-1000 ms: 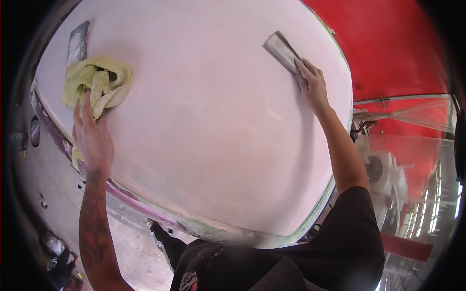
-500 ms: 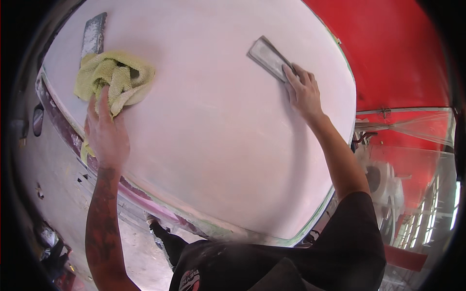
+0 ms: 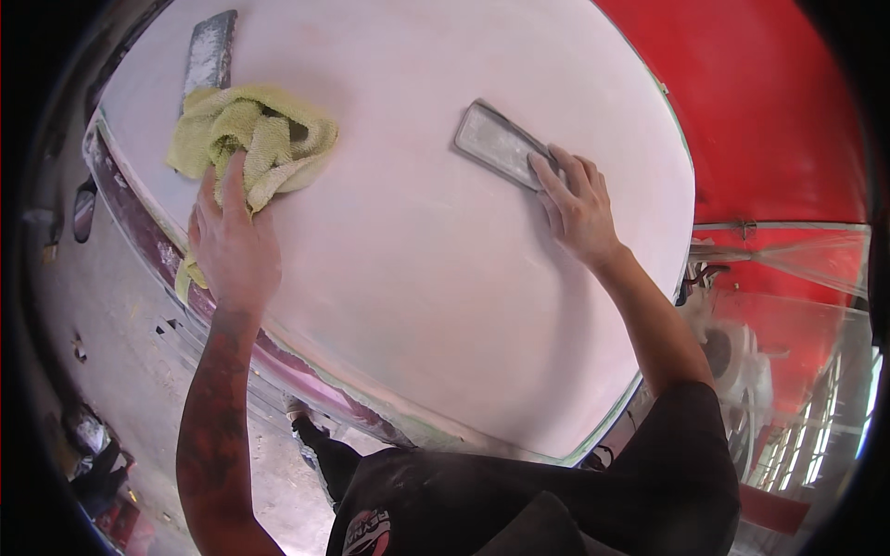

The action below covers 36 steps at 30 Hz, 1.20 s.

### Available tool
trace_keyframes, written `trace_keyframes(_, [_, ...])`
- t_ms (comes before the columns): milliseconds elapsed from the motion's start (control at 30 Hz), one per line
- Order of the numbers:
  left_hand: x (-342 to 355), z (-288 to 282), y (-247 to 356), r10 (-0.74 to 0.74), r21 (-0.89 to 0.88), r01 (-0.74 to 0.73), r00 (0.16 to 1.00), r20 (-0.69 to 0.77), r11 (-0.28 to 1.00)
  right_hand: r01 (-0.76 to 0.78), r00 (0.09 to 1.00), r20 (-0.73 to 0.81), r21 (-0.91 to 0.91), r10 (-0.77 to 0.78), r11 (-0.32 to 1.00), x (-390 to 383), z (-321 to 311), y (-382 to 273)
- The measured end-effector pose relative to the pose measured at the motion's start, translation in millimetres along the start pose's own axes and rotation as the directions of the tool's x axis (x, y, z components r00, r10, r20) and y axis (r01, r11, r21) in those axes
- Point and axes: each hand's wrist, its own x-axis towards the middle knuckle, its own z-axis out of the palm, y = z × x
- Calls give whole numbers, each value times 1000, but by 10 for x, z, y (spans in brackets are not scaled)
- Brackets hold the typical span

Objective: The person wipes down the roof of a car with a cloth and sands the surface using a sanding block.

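Note:
My right hand (image 3: 581, 204) grips the near end of a long grey sanding block (image 3: 498, 144), fingers closed over its edge. The block lies on a broad, curved, pale pinkish-white car panel (image 3: 417, 278), its far end pointing up and to the left. At the panel's left, my left hand (image 3: 234, 250) lies with fingers stretched out, their tips touching the folds of a crumpled yellow towel (image 3: 269, 153). A strip of the same yellow shows beside that hand's wrist. Beyond the towel lies a second, dark block (image 3: 210, 51) dusted white, its near end covered by the cloth.
The panel's left edge has a purplish strip (image 3: 139, 222) below it. A red surface (image 3: 769, 102) fills the upper right. Clear plastic sheeting (image 3: 797, 250) hangs at the right, near a white roll (image 3: 728, 357). Grey floor (image 3: 130, 371) shows at the left.
The sanding block has moved toward me and leftward over the panel, with my right hand on it. My left hand stays on the towel; the whole view has shifted slightly.

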Motion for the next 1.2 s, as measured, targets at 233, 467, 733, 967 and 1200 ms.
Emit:
trace_keyframes(233, [59, 142, 93, 58, -59, -59, 998, -24, 997, -405, 910, 6, -198, 414, 893, 1639, 462, 746])
trace_keyframes(467, [-12, 113, -100, 50, -8, -51, 997, -52, 999, -93, 996, -6, 75, 94, 993, -706, -145, -1281])
trace_keyframes(733, [114, 243, 152, 76, -103, -92, 986, -151, 990, -239, 967, -110, -102, 228, 966, 437, 130, -284])
trace_keyframes(967, [57, 333, -209, 24, -202, -66, 978, -205, 977, -164, 985, -57, 20, 165, 986, -950, -125, -1842])
trace_keyframes(1200, [580, 277, -637, 331, -48, -337, 938, -105, 940, -175, 984, -57, -118, 169, 978, 29, 25, -1774])
